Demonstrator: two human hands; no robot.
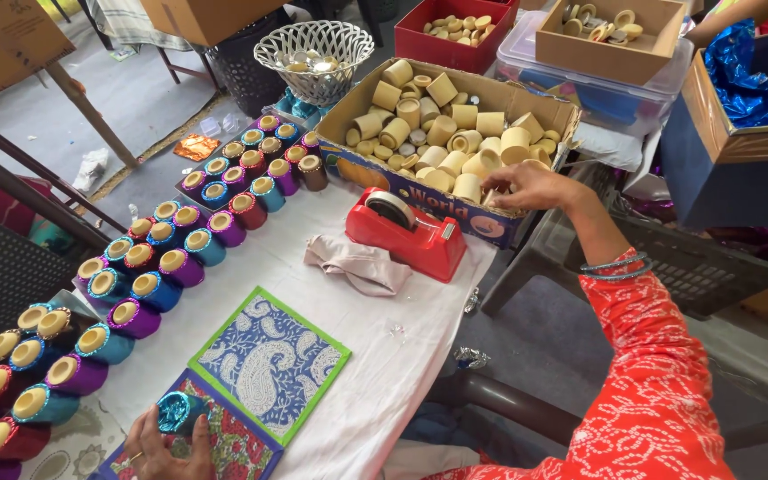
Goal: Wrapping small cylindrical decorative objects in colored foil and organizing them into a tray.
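My right hand (531, 187) reaches into the near right corner of a cardboard box (348, 111) full of plain tan wooden cylinders (442, 133), its fingers closing on one of them. My left hand (157, 444) rests at the bottom edge on a patterned board, holding a small cylinder wrapped in shiny blue foil (175, 412). A red tape dispenser (406, 233) stands just in front of the box, below my right hand.
Rows of foil-wrapped blue, purple and red cylinders (157, 258) line the left of the white cloth. A paisley board with green border (268, 360), a crumpled cloth (357, 264), a white basket (315, 55), and boxes of wooden pieces (611, 36) and foil (744, 84) surround them.
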